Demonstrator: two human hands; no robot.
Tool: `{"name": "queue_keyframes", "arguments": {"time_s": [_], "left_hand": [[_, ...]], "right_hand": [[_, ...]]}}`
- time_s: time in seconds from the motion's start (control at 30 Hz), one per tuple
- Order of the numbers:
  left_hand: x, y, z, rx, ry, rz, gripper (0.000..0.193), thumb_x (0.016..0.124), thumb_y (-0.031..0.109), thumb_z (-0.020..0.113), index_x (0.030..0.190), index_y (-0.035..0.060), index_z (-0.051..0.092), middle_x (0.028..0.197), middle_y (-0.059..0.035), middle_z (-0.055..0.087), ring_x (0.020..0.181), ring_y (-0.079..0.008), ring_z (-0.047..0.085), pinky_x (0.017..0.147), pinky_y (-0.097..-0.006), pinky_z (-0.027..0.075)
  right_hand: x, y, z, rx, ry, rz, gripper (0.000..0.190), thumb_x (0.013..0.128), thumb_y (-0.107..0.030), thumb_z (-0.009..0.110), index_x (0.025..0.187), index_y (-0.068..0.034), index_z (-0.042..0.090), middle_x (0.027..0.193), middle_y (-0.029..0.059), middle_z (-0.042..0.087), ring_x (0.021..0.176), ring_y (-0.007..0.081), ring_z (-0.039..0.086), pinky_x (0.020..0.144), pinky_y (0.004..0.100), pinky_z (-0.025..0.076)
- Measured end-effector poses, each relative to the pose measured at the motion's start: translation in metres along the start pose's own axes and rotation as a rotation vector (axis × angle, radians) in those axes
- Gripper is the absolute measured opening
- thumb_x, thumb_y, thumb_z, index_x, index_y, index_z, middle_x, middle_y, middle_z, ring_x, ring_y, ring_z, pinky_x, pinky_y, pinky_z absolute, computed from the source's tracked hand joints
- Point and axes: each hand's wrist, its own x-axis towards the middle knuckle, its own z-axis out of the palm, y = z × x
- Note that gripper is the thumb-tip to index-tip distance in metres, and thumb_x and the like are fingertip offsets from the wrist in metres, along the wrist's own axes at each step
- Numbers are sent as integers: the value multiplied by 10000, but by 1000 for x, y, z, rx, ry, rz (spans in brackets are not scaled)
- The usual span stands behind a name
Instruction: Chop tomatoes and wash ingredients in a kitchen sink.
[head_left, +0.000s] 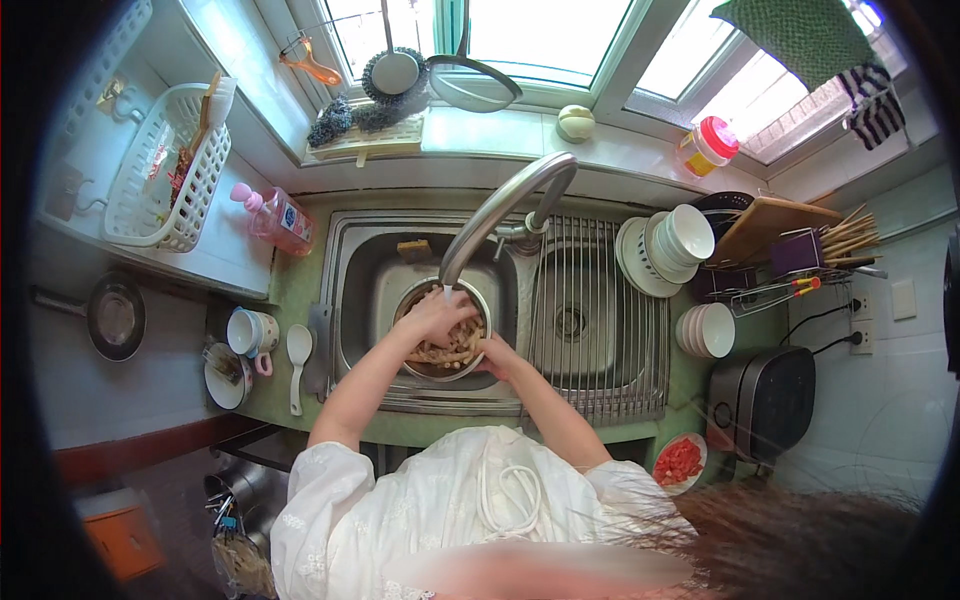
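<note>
A round metal bowl (486, 307) stands in the left basin of the stainless steel sink (360, 300). It holds pale tan, elongated food pieces (457, 349) whose exact kind I cannot make out. My left hand (442, 311) lies over the food inside the bowl, fingers spread, some tips hidden among the pieces. With my right hand (495, 356) I grip the bowl's outer wall at its right side; part of that hand is hidden. The curved faucet (487, 210) reaches over the bowl, and water (448, 292) shows just under its spout, above my left hand.
A roll-up drying rack (600, 360) covers the right basin. Stacked bowls (686, 236) and plates stand beside it. A knife (319, 345) and white spoon (298, 360) lie left of the sink. Pink soap bottle (281, 221) stands behind them. Diced red food (679, 461) fills a plate.
</note>
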Motion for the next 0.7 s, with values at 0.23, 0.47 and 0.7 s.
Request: {"name": "queue_keyframes", "arguments": {"time_s": [0.23, 0.47, 0.7], "left_hand": [[4, 9, -17, 268, -338, -195, 835, 470, 270, 816, 1221, 224, 452, 1229, -114, 452, 1117, -306, 475, 907, -498, 350], [-1, -16, -2, 141, -278, -303, 722, 525, 308, 754, 1184, 192, 482, 998, -141, 598, 924, -318, 586, 778, -463, 439], [-12, -28, -8, -140, -119, -419, 453, 643, 207, 659, 1077, 142, 548, 906, -141, 628, 875, -335, 594, 738, -436, 475]], "right_hand": [[0, -5, 4, 18, 17, -18, 657, 682, -9, 454, 1311, -134, 307, 1204, 103, 478, 1040, 270, 552, 775, 449, 533], [4, 1, 0, 6, 50, -18, 642, 667, 2, 479, 1282, -83, 315, 1165, 117, 500, 1036, 267, 551, 786, 442, 520], [7, 7, -5, 16, -20, -3, 731, 668, -5, 459, 1350, -141, 234, 1231, 110, 434, 1112, 277, 486, 825, 454, 504]]}}
